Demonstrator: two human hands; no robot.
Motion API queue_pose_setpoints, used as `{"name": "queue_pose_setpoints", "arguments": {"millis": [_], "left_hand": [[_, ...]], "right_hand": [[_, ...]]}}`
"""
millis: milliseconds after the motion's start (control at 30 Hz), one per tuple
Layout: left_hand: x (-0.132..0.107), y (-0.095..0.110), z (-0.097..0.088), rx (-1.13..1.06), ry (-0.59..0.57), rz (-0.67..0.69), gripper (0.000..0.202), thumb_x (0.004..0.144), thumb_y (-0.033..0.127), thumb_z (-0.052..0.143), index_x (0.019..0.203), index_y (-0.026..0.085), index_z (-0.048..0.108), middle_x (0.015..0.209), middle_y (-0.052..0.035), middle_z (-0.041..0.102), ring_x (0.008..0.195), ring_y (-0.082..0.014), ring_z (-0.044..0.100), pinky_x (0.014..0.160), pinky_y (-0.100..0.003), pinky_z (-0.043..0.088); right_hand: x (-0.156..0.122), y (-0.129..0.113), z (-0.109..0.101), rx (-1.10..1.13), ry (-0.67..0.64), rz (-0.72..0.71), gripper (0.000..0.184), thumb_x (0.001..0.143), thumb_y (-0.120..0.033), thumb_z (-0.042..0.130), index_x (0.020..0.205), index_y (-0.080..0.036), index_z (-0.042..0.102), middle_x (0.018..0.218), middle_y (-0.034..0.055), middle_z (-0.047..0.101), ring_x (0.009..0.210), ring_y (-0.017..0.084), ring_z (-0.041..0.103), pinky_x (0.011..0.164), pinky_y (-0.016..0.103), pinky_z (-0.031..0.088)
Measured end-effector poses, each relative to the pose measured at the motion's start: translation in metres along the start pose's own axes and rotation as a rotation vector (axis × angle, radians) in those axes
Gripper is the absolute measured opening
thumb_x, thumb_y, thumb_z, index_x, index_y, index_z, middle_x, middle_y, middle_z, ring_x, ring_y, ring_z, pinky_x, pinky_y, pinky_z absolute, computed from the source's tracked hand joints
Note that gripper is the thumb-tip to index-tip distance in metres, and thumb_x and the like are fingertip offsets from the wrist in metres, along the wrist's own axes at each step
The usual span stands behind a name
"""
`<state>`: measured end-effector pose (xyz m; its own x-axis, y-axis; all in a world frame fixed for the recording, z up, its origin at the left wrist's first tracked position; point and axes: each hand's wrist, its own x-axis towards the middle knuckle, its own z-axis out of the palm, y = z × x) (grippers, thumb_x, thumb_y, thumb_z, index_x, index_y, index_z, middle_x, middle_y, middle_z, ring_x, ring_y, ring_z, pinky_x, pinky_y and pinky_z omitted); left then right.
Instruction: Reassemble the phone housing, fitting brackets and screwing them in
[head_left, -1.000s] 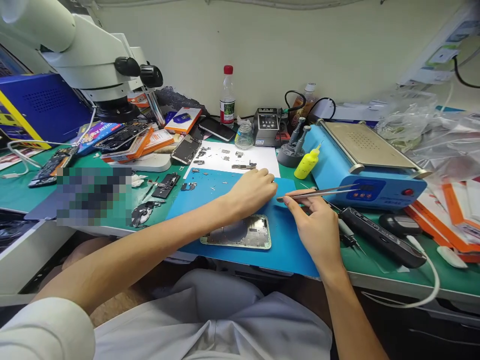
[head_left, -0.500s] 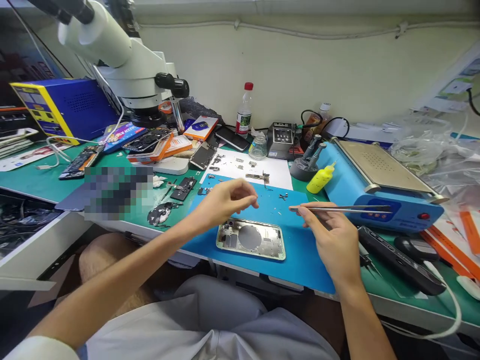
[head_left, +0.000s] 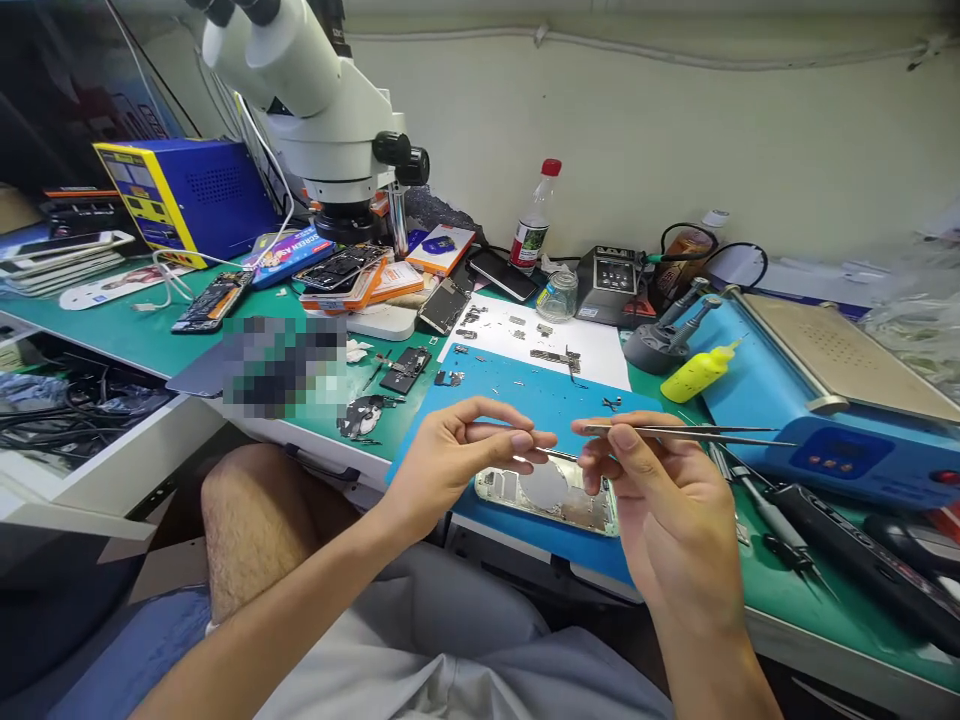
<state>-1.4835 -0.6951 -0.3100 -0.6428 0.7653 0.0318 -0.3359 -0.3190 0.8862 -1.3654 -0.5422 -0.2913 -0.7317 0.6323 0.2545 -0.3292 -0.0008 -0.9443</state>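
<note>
My right hand [head_left: 667, 490] is closed around a pair of metal tweezers [head_left: 705, 433], whose tips point right, away from my left hand. Thumb and fingers of my left hand [head_left: 469, 450] are pinched together; anything between them is too small to make out. Its fingertips sit close to the blunt end of the tweezers, slightly apart from it. Below both hands, a phone's back housing [head_left: 544, 495] lies on the blue mat [head_left: 420, 420], partly hidden by my fingers. Small parts [head_left: 612, 403] and screws are scattered on the mat behind.
A white sheet [head_left: 600, 350] with phone parts lies behind the mat. A microscope [head_left: 330, 130] stands at the back left. On the right are a yellow bottle [head_left: 697, 373], a blue heating plate machine [head_left: 832, 450] and a black handheld tool [head_left: 847, 560]. An open drawer [head_left: 97, 480] juts out left.
The view has swung left. My hands have come together over the phone housing, and my left fingers have closed into a pinch. The tweezers stay in my right hand.
</note>
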Motion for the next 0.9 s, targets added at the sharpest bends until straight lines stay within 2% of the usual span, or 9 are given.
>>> {"name": "queue_pose_setpoints", "arguments": {"millis": [100,200,433,567,700,867,900], "left_hand": [[-0.002,-0.004,0.002,-0.118,0.021,0.002,0.028,0.084,0.036,0.094,0.093,0.019,0.073,0.102,-0.0089,0.087,0.093,-0.0246,0.084,0.082,-0.033,0.068],[-0.004,-0.007,0.005,-0.187,0.049,0.063,0.026,0.082,0.035,0.095,0.087,0.019,0.075,0.097,-0.0064,0.087,0.083,-0.0219,0.083,0.075,-0.031,0.067],[-0.005,-0.012,0.014,-0.105,0.137,0.283,0.020,0.083,0.038,0.095,0.082,0.021,0.083,0.094,-0.0040,0.084,0.070,-0.0123,0.070,0.072,-0.027,0.060],[-0.002,-0.014,0.014,-0.086,0.153,0.308,0.018,0.085,0.035,0.093,0.081,0.022,0.082,0.082,-0.0001,0.078,0.067,-0.0115,0.068,0.071,-0.026,0.060],[-0.002,-0.015,0.015,-0.075,0.159,0.293,0.016,0.088,0.033,0.090,0.085,0.021,0.080,0.073,0.0009,0.075,0.067,-0.0137,0.072,0.071,-0.028,0.063],[-0.002,-0.011,0.015,-0.071,0.177,0.235,0.021,0.093,0.038,0.086,0.093,0.020,0.074,0.107,-0.0066,0.085,0.085,-0.0189,0.082,0.081,-0.033,0.069],[-0.002,-0.011,0.014,-0.070,0.173,0.226,0.021,0.093,0.038,0.086,0.094,0.020,0.073,0.108,-0.0067,0.085,0.085,-0.0191,0.082,0.081,-0.033,0.070]], "right_hand": [[-0.006,-0.002,0.005,0.011,-0.015,-0.002,0.010,0.095,-0.034,0.080,0.094,-0.026,0.075,0.093,0.0033,0.081,0.070,0.016,0.071,0.054,0.026,0.058],[-0.012,-0.002,0.010,0.019,-0.033,-0.040,0.007,0.097,-0.032,0.079,0.094,-0.026,0.077,0.093,0.0029,0.081,0.073,0.017,0.074,0.059,0.028,0.062],[-0.017,0.001,0.019,0.018,-0.071,-0.099,0.004,0.097,-0.032,0.080,0.097,-0.028,0.078,0.096,0.0023,0.081,0.084,0.019,0.077,0.076,0.035,0.067],[-0.018,0.002,0.022,0.032,-0.091,-0.069,0.003,0.098,-0.029,0.078,0.100,-0.028,0.078,0.098,0.0022,0.081,0.087,0.019,0.078,0.080,0.035,0.067],[-0.016,0.004,0.022,0.025,-0.081,-0.040,0.004,0.099,-0.030,0.076,0.100,-0.026,0.077,0.098,0.0038,0.081,0.089,0.021,0.078,0.080,0.036,0.067],[-0.010,0.007,0.016,-0.027,0.019,-0.073,0.005,0.098,-0.031,0.078,0.099,-0.026,0.077,0.100,0.0036,0.081,0.082,0.019,0.076,0.073,0.033,0.067],[-0.009,0.006,0.015,-0.039,0.024,-0.075,0.005,0.098,-0.031,0.078,0.099,-0.026,0.077,0.100,0.0034,0.080,0.081,0.018,0.076,0.072,0.032,0.066]]}}
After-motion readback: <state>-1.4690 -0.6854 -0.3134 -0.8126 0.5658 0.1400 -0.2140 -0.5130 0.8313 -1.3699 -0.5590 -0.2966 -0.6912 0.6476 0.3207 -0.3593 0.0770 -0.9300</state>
